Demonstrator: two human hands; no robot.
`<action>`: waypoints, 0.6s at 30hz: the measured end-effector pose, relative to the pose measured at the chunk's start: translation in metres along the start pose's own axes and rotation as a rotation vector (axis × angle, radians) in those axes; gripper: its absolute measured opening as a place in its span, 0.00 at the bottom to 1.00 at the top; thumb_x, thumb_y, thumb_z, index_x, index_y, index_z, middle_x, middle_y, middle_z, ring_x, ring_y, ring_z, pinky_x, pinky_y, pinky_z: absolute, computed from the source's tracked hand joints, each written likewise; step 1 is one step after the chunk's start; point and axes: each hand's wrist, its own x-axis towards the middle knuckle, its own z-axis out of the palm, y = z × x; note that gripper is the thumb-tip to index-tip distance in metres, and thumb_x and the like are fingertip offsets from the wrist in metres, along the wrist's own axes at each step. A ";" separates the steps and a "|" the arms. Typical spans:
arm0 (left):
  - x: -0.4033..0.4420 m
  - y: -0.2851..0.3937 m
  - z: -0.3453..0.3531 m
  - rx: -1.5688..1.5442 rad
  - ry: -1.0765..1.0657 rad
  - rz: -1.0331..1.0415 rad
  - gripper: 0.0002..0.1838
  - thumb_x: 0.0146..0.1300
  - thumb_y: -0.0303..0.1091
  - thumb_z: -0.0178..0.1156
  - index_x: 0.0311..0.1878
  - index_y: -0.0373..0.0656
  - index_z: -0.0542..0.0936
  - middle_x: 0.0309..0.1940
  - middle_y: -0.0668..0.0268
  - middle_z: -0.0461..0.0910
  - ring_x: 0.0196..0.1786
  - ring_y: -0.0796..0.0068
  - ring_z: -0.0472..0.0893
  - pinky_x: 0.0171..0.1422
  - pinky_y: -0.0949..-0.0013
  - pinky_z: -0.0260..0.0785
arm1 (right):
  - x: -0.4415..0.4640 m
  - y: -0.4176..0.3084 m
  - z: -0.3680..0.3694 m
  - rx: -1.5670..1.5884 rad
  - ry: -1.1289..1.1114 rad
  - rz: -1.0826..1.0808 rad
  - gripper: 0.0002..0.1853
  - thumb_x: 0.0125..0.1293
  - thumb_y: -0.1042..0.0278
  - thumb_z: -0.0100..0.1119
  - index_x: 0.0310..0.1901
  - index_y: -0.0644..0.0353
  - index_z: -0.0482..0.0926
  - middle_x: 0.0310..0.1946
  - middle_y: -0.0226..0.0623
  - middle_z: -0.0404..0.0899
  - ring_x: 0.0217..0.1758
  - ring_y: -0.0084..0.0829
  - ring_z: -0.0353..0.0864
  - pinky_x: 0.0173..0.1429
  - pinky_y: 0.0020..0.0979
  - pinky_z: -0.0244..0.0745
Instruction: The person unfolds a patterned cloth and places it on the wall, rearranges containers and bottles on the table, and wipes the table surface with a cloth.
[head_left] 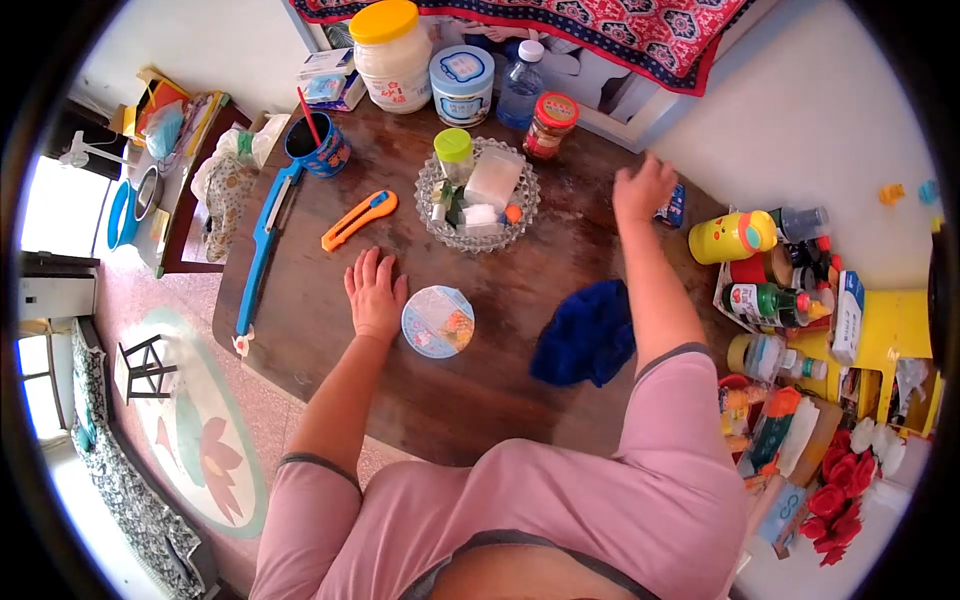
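Note:
My left hand [375, 292] rests palm down on the dark wooden table, fingers stretched out and holding nothing. Just right of it lies a round printed lid [438, 322], pale blue and white with a food picture. My right hand [645, 190] is out at the table's far right side, fingers bent and somewhat apart, with no object visible in them. Close beside its wrist is a small blue packet [671, 207], partly covered by the arm. A dark blue cloth [583, 335] lies crumpled left of my right forearm. An orange utility knife [360, 220] lies beyond my left hand.
A glass bowl [478, 238] of small items stands mid-table. Along the back are a yellow-lidded jar [392, 65], a blue-white tub [462, 88], a bottle [520, 88] and a red-lidded jar [551, 125]. A yellow bottle [730, 238] and several others crowd the right edge.

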 end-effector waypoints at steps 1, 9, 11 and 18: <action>0.000 0.000 0.000 -0.009 0.002 0.002 0.21 0.61 0.41 0.57 0.56 0.47 0.73 0.63 0.60 0.66 0.69 0.57 0.61 0.72 0.47 0.47 | 0.001 0.017 -0.002 -0.123 -0.031 0.101 0.27 0.50 0.60 0.66 0.53 0.57 0.74 0.59 0.51 0.63 0.63 0.57 0.60 0.63 0.54 0.59; 0.000 0.001 0.002 0.014 0.009 -0.004 0.21 0.61 0.42 0.57 0.57 0.47 0.72 0.64 0.60 0.66 0.70 0.58 0.60 0.72 0.48 0.47 | -0.007 0.090 0.008 0.222 -0.299 0.398 0.24 0.56 0.57 0.65 0.51 0.63 0.77 0.45 0.44 0.77 0.47 0.39 0.75 0.52 0.37 0.71; 0.000 0.000 0.001 0.014 -0.006 -0.010 0.21 0.61 0.42 0.56 0.57 0.47 0.72 0.64 0.60 0.65 0.70 0.58 0.60 0.73 0.48 0.46 | -0.011 0.057 -0.023 0.754 -0.308 0.569 0.19 0.60 0.64 0.64 0.49 0.68 0.79 0.35 0.33 0.81 0.35 0.21 0.76 0.43 0.22 0.71; -0.001 0.000 0.004 0.019 0.004 -0.012 0.21 0.62 0.42 0.56 0.57 0.47 0.73 0.64 0.60 0.66 0.70 0.59 0.61 0.73 0.49 0.46 | -0.127 -0.053 -0.146 0.834 -0.689 -0.102 0.24 0.55 0.61 0.67 0.51 0.61 0.75 0.55 0.53 0.71 0.56 0.49 0.72 0.59 0.41 0.67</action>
